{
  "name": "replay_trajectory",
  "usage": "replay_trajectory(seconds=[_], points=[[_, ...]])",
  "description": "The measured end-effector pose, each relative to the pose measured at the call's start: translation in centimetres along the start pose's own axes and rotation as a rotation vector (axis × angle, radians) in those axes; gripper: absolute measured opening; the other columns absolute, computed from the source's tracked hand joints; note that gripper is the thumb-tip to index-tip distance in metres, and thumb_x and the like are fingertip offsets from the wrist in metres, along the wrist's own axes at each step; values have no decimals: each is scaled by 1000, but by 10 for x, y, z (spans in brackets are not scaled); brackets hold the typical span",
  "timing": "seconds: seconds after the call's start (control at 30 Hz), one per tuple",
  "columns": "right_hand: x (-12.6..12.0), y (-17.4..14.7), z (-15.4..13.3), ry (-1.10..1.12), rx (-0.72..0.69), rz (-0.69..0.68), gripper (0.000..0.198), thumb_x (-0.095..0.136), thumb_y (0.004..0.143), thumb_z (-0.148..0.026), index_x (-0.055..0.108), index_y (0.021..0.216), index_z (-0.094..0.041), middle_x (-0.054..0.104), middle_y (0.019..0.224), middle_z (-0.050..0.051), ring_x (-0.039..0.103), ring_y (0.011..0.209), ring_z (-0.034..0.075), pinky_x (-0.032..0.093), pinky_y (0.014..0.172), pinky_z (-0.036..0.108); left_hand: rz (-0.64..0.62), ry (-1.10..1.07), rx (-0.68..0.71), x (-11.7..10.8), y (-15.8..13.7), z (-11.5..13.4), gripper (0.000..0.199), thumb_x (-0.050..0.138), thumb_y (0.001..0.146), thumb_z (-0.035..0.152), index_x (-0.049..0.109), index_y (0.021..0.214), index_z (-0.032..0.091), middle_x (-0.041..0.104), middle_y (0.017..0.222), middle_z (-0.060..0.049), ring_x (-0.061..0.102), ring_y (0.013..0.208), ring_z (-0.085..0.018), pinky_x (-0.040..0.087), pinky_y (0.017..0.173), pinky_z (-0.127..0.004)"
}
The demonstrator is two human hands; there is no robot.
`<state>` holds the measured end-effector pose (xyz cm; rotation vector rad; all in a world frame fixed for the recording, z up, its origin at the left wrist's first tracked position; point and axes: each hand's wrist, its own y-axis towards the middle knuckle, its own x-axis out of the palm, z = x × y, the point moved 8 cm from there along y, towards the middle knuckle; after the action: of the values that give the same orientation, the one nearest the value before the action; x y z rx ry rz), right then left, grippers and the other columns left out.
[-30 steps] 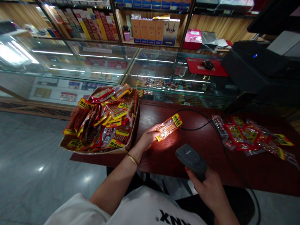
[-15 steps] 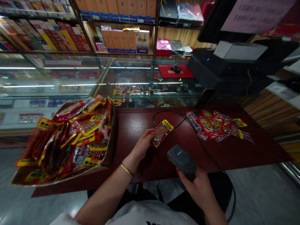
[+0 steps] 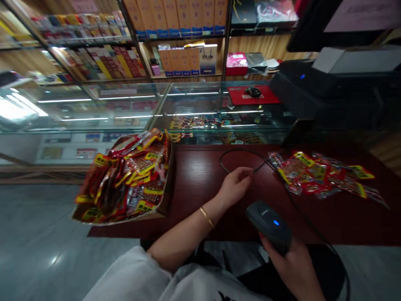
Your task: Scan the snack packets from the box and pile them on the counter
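Note:
My right hand [image 3: 294, 261] is wrapped round the handle of a dark barcode scanner [image 3: 269, 225], which shows a lit blue light on top. Above the dark red tabletop, my left hand [image 3: 236, 184] reaches to the right with its fingers loosely apart and nothing in them; a gold bangle circles its wrist. Just right of it lies a loose pile of red and yellow snack packets [image 3: 316, 175]. On the left, a cardboard box [image 3: 161, 209] is heaped with similar packets [image 3: 135, 170].
The scanner's black cable [image 3: 308, 221] loops over the dark red table [image 3: 197, 168] and down its front edge. Behind stands a glass display counter [image 3: 198, 98] with a red mouse mat [image 3: 271, 95]. A black printer-like machine [image 3: 333, 93] is at the back right.
My left hand has let go of a snack packet and moved right; a packet now lies on the pile's left side. The scanner's blue light has come on. The view has shifted left.

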<state>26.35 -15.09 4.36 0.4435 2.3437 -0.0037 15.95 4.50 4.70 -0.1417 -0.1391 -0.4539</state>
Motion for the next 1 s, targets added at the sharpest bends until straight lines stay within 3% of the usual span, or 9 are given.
replay_trajectory(seconds=[0.07,0.17,0.27,0.37,0.53,0.67,0.77,0.87,1.0], points=[[10,6,3,-30,-2,-17,38,65,86,-53,80,95,-20,83,90,11,80,86,32,63,76,35,94,244,250,-52,-48,40,24,58,91,19,71,111,19,74,113,-9,67,105,-21,50,96,-33],[28,17,-4,-25,-29,-87,36,67,85,-52,81,94,-20,83,87,10,80,84,32,63,76,34,414,710,327,-141,-117,90,23,55,94,25,70,110,20,75,105,-7,68,95,-19,53,88,-32],[40,24,-22,30,-78,-141,35,65,88,-51,80,98,-22,84,94,8,80,90,30,62,82,34,662,1211,218,-215,-163,122,22,56,93,30,71,104,19,75,105,-9,67,101,-25,50,94,-38],[45,27,-37,36,-109,-145,33,63,89,-50,80,97,-23,84,94,7,80,89,29,62,81,33,717,1505,-32,-258,-178,120,33,52,96,43,74,94,19,75,97,-12,68,98,-31,51,89,-42],[50,24,-44,2,-166,-154,31,64,88,-49,80,94,-23,84,90,7,80,84,29,63,75,33,626,1580,-309,-263,-160,89,34,54,94,47,74,87,20,76,90,-13,71,91,-31,51,75,-38],[45,21,-36,-38,-198,-136,32,65,87,-49,81,93,-22,83,88,8,81,84,30,64,73,33,634,1495,-189,-254,-154,94,23,53,91,32,71,94,19,74,101,-13,69,97,-29,51,80,-36],[42,20,-27,-51,-219,-164,32,66,88,-48,81,98,-22,84,94,8,81,88,29,64,76,31,694,1177,-42,-257,-173,117,25,53,89,35,68,101,19,72,93,-7,67,83,-24,51,73,-32],[36,21,-18,-65,-185,-115,36,65,88,-50,81,98,-20,84,94,9,81,87,30,64,77,33,725,663,16,-257,-195,134,20,57,85,35,64,97,20,66,75,0,62,65,-18,49,59,-26],[33,23,-14,-35,-139,-110,35,68,86,-50,81,95,-20,84,89,9,81,82,30,64,75,32,673,114,87,-230,-195,136,18,64,81,32,58,94,21,65,75,2,62,62,-15,49,51,-22]])
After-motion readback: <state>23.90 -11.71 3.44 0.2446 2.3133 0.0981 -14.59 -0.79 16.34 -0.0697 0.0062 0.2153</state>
